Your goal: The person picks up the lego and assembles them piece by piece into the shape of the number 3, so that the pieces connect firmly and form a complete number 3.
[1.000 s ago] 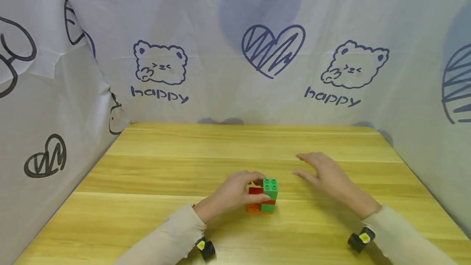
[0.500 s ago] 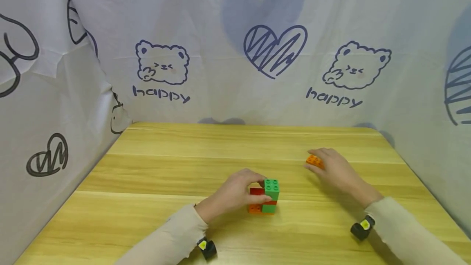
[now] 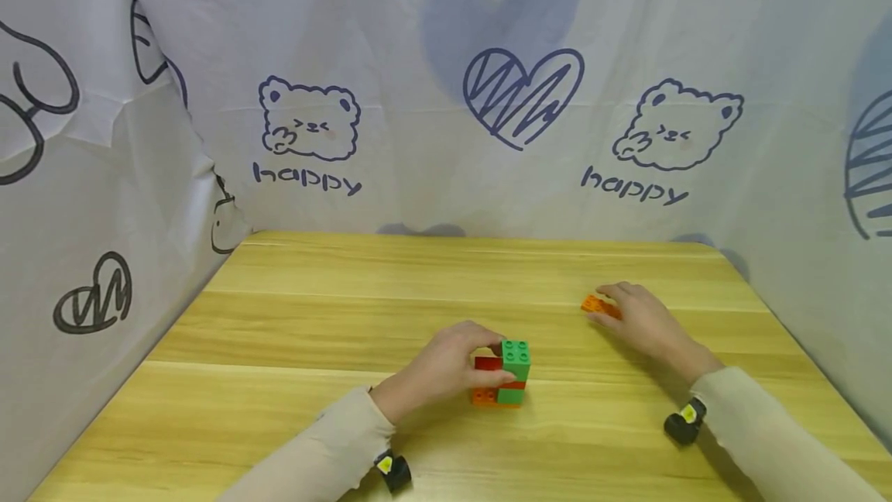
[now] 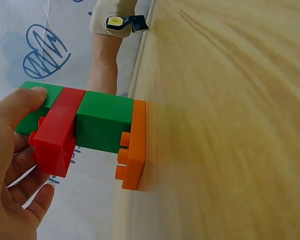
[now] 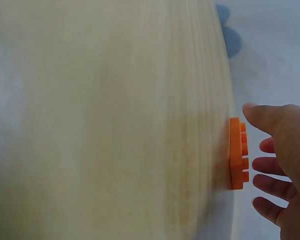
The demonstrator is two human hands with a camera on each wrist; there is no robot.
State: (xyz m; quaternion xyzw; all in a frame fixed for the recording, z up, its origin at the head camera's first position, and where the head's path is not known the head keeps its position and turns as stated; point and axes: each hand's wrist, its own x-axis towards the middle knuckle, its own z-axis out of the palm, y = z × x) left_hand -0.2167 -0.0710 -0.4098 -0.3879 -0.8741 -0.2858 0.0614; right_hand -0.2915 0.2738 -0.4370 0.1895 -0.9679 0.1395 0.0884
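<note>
Left hand [image 3: 442, 366] grips the brick stack [image 3: 503, 374] at mid-tabletop [image 3: 348, 331], thumb and fingers [image 4: 27, 102] curled round its upper part. The stack stands upright: orange plate [image 4: 134, 145] at the bottom flat on the wood, green brick above it, red brick sticking out toward the hand, green 2x2 brick [image 3: 516, 350] on top.

Right hand [image 3: 644, 324] is well apart to the right, lying over a flat orange plate [image 3: 598, 305] on the tabletop. Right wrist view: fingers [image 5: 270, 167] relaxed and spread just above the plate's studs [image 5: 236, 152], thumb beside one end; contact cannot be told, no grip visible.

Beige sleeves [image 3: 313, 455] on both arms, a small black wrist camera [image 3: 685, 421] on each. White cloth [image 3: 418, 99] with bears, hearts and "happy" hangs round the tabletop.
</note>
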